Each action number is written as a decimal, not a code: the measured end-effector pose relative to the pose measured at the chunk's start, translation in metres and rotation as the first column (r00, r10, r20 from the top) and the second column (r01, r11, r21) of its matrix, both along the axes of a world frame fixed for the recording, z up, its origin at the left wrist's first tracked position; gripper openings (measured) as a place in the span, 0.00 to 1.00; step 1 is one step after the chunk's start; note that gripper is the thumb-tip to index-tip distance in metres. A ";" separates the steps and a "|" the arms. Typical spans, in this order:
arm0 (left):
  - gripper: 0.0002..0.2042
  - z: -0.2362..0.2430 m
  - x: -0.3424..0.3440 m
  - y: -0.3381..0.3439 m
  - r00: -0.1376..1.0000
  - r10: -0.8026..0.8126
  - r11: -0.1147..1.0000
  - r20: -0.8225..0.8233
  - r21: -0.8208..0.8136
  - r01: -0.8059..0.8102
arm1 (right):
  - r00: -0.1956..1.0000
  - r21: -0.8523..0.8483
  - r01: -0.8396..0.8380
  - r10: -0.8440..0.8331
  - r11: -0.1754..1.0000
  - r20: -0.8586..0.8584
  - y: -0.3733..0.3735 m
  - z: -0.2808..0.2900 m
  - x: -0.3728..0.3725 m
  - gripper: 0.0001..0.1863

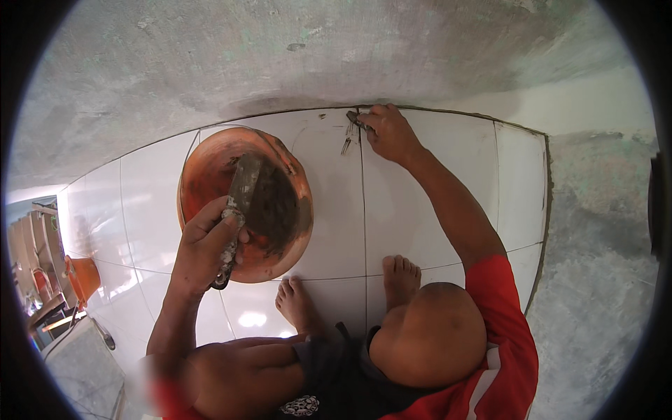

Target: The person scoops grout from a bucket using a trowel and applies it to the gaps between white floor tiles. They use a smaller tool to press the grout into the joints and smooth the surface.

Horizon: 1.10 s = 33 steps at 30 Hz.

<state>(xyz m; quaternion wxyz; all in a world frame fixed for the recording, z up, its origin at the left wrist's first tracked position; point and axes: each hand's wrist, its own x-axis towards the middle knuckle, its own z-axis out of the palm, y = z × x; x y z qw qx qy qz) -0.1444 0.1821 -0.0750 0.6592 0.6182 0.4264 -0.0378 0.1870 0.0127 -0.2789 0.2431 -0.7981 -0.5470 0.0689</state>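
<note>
My left hand is closed around the handle of a putty knife, whose broad blade is smeared with grey paste. The blade reaches over an orange bucket with a thin wire handle. Dark grey cement paste lies inside it, partly hidden by the blade. Farther right, my right hand pinches a small grey flat piece, whose kind I cannot make out. It touches the white tile floor at a joint close to the wall, where dark streaks of paste mark the tile.
A bare grey plastered wall runs along the far side, and another stands on the right. My bare feet are on the tiles just behind the bucket. At the far left are an orange container and wooden boards.
</note>
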 end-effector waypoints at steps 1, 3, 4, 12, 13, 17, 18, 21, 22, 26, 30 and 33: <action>0.13 0.000 -0.002 0.001 1.000 0.012 1.000 0.005 0.000 -0.012 | 1.000 0.032 -0.017 0.018 0.999 -0.012 0.006 -0.002 -0.003 0.18; 0.12 0.003 -0.001 0.001 1.000 -0.011 0.999 -0.026 0.044 0.013 | 0.998 -0.054 -0.067 0.067 0.996 0.002 0.005 -0.005 -0.015 0.18; 0.12 0.005 -0.002 0.003 0.999 -0.011 0.997 -0.044 0.074 0.014 | 0.993 -0.066 -0.100 0.095 0.993 -0.077 -0.002 -0.006 -0.029 0.19; 0.12 -0.028 0.000 0.027 0.908 -0.270 0.943 -0.320 0.102 0.317 | 0.662 0.007 0.334 -0.229 0.943 -0.713 -0.029 0.022 -0.083 0.17; 0.12 -0.036 0.006 0.031 0.891 -0.313 0.934 -0.329 0.062 0.351 | 0.570 0.138 0.399 -0.128 0.906 -0.811 -0.032 0.023 -0.086 0.16; 0.11 -0.054 0.020 0.047 0.889 -0.285 0.957 -0.358 -0.051 0.286 | 0.474 0.283 0.332 0.101 0.900 -0.875 -0.026 0.079 -0.108 0.19; 0.11 -0.059 0.019 0.050 0.894 -0.268 0.963 -0.358 -0.067 0.262 | 0.479 0.354 0.291 0.185 0.889 -0.858 -0.022 0.088 -0.115 0.20; 0.11 -0.074 0.021 0.054 0.926 -0.213 0.975 -0.312 -0.126 0.182 | 0.432 0.452 0.223 0.328 0.864 -0.840 -0.015 0.094 -0.124 0.20; 0.11 -0.077 0.021 0.054 0.937 -0.190 0.977 -0.292 -0.148 0.152 | 0.403 0.466 0.209 0.359 0.860 -0.842 -0.013 0.094 -0.126 0.20; 0.13 -0.083 0.022 0.054 0.955 -0.160 0.975 -0.249 -0.189 0.114 | 0.375 0.432 0.170 0.347 0.886 -0.859 -0.010 0.094 -0.129 0.20; 0.14 -0.084 0.025 0.052 0.964 -0.123 0.976 -0.236 -0.206 0.074 | 0.375 0.389 0.136 0.317 0.911 -0.871 -0.010 0.093 -0.129 0.20; 0.17 -0.088 0.025 0.051 0.962 -0.127 0.979 -0.240 -0.189 0.082 | 0.372 0.366 0.120 0.300 0.923 -0.878 -0.008 0.092 -0.129 0.20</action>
